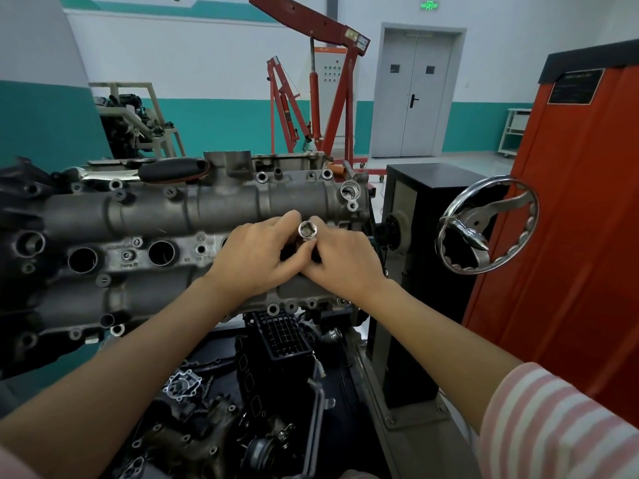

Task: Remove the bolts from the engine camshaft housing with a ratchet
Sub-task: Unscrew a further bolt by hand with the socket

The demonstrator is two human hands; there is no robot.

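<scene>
The grey cast camshaft housing (pixel 179 209) lies across the engine on a stand, with bolt holes and bolt heads along its edges. Over its right part, my left hand (pixel 256 257) and my right hand (pixel 342 261) meet. Between them they hold a silver socket (pixel 307 230), its open hex end facing up toward the camera. Left thumb and fingers curl round its lower part; right fingers pinch beside it. A dark tool part shows under the fingers; the ratchet handle is hidden.
A chrome handwheel (pixel 487 226) on the black stand post (pixel 425 236) sits right of the engine. An orange cabinet (pixel 570 219) stands at the far right. Red engine cranes (pixel 328 98) stand behind. Black engine parts (pixel 276 375) lie below the housing.
</scene>
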